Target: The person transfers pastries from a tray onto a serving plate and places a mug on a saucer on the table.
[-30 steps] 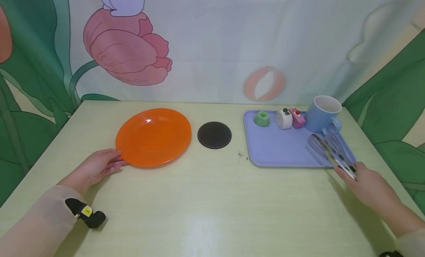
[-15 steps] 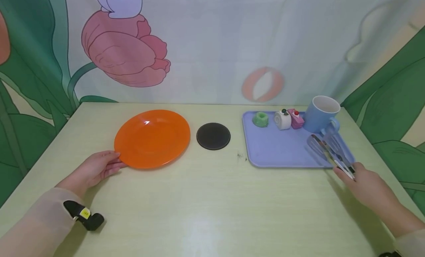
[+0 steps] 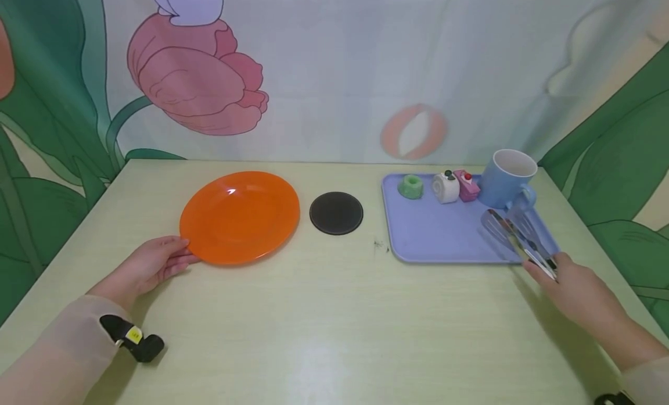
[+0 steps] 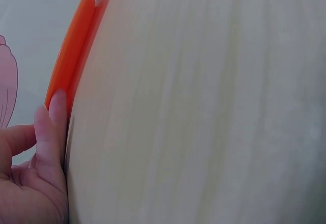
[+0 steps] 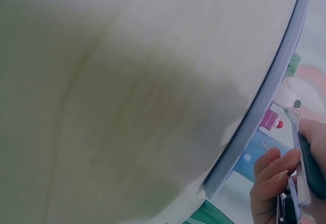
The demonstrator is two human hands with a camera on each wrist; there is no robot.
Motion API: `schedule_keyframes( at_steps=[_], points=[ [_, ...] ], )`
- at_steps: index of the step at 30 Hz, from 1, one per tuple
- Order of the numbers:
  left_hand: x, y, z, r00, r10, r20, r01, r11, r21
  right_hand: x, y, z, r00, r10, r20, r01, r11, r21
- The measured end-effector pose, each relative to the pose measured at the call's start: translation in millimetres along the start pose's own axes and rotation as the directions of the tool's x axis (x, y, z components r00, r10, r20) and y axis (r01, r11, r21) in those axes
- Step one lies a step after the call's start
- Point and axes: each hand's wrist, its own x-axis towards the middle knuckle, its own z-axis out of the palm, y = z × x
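At the left, my left hand (image 3: 151, 265) pinches the near-left rim of an orange plate (image 3: 240, 219), thumb above and fingers below. The left wrist view shows those fingers under the plate's edge (image 4: 76, 46), close to the table. On the right, my right hand (image 3: 587, 291) grips metal serving tongs (image 3: 524, 251) by their dark handles. Their slotted heads stand apart over the near-right part of a lavender tray (image 3: 434, 236). In the right wrist view the fingers (image 5: 270, 178) curl around the tongs (image 5: 303, 183).
Along the tray's back are a green ring-shaped sweet (image 3: 411, 187), a white roll cake (image 3: 446, 188), a pink cake slice (image 3: 467, 187) and a blue mug (image 3: 503, 181). A black round coaster (image 3: 336, 213) lies between plate and tray. A printed curtain (image 3: 324, 74) hangs behind the table.
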Motion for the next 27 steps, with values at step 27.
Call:
schedule_keyframes(
  at_steps=[27],
  points=[
    [-0.3, 0.6, 0.8, 1.000, 0.017, 0.010, -0.018, 0.999, 0.029, 1.5, -2.5, 0.7, 1.000, -0.015, 0.019, 0.015, 1.000, 0.004]
  ],
)
